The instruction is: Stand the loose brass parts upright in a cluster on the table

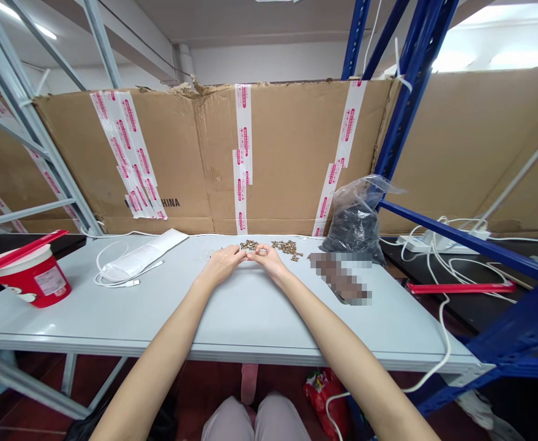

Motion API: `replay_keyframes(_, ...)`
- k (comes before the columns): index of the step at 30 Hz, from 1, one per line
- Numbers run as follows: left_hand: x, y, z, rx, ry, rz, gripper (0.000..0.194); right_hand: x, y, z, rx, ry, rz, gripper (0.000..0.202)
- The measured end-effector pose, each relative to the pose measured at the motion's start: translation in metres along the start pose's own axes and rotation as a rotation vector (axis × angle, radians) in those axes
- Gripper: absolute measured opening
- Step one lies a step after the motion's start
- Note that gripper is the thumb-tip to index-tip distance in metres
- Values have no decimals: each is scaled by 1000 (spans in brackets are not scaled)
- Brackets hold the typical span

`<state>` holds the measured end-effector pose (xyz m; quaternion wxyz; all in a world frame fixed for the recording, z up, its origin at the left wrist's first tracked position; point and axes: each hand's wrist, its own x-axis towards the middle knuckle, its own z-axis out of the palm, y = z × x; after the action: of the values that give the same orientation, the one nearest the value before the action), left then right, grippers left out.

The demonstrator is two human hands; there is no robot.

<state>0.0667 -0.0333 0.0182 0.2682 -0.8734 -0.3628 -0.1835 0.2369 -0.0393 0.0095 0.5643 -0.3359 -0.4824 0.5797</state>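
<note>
My left hand (225,264) and my right hand (269,260) meet over the far middle part of the table, fingertips pinched close together. Whatever lies between the fingers is too small to make out. Just beyond them is a small heap of brass-coloured metal pieces (249,244), partly hidden behind my fingers. To the right of my right hand a second, looser pile of brass-coloured pieces (287,248) is spread on the pale table (250,312). Faint tiny bits lie left of my left hand.
A clear bag of dark contents (354,220) stands back right, with a pixelated flat object (342,280) before it. At left are a white pouch with a cable (135,260) and a red bucket (43,278). Cardboard (287,153) walls the back; a blue post (399,104) rises right.
</note>
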Motion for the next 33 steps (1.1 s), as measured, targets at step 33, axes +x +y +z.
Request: replay_keyframes(33, -5, -17, 5, -130, 138, -256, 18, 5, 5, -4, 11, 134, 51, 19)
